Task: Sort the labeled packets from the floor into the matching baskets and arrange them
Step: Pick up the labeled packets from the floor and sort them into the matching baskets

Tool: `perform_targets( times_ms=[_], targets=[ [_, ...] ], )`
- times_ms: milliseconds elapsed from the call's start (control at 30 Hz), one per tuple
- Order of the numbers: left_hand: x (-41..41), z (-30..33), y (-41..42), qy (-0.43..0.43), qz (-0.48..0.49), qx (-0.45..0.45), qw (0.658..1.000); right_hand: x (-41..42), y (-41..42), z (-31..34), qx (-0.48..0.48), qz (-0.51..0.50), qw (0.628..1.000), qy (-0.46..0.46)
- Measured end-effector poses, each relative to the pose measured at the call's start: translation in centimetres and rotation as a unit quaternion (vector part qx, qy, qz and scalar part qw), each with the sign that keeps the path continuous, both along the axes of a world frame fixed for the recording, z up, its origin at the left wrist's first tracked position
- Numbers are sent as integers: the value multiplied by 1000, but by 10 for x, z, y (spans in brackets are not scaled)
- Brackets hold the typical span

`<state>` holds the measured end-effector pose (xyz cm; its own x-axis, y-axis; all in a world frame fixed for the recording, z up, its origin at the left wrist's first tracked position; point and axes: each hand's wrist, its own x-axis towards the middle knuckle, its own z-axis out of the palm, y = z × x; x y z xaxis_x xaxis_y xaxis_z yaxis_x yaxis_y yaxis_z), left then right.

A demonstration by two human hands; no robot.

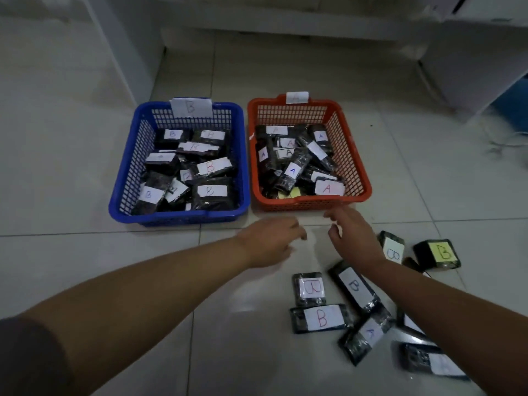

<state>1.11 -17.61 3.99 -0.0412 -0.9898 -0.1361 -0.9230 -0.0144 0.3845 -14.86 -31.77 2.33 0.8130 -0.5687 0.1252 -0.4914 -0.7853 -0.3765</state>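
- While both baskets are already filling up, a cluster of dark wrapped packets is still lying on the tiled floor [257,352] at the lower right: a B-labelled packet [322,318] lying flat, a smaller red-B packet [310,288] just beyond it, a long blue-B packet [354,285] partly under the right forearm, an A-labelled packet [368,334] tilting against its neighbours, and a yellow-label B packet [438,252] sitting apart at the far right.
- Judging by the glossy film, these packets are looking light, somewhat soft and a little slippery; pinching across the short edges, or pressing a thumb on the paper label, is probably giving the surest hold.
- The left hand [270,242] is hovering over bare tile with fingers loosely curled and holding nothing.
- The right hand [353,238] is reaching forward near the orange basket's front rim, fingers relaxed and slightly apart, also empty.
- The orange basket [357,155], tagged A, is holding jumbled A packets; the blue basket [125,172], tagged B, is sitting just beside it with B packets piled unevenly.
- Arranging is seeming unfinished in both.
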Motion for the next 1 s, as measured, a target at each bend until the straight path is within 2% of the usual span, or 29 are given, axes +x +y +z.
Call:
perform_targets(
  times_ms=[100, 167, 233, 400, 633, 733, 867, 1000],
  targets=[
    [-25, -15, -9, -22, -68, 128, 989, -28, -1, -8, 17, 16, 999, 45],
    [-35, -23, -11, -17, -88, 170, 981, -45, -2, -11, 29, 24, 996, 76],
    [-41, -30, -14, -24, -122, 174, 977, -62, -4, -13, 38, 27, 993, 110],
    [-51, -37, -28, -122, -221, 172, 952, -91, -7, -19, 73, 74, 975, 195],
    [-60, -50, -42, -155, -294, 135, 933, -113, -8, -24, 109, 63, 969, 215],
    [-56, -54, -39, -115, -265, 133, 948, -112, -4, -28, 115, 51, 965, 228],
    [-34, -41, -35, -27, -158, 127, 979, -104, 4, -39, 84, 50, 961, 260],
    [1, -16, -34, 22, -58, 29, 998, -91, 10, -40, 79, 34, 971, 224]
  ],
)
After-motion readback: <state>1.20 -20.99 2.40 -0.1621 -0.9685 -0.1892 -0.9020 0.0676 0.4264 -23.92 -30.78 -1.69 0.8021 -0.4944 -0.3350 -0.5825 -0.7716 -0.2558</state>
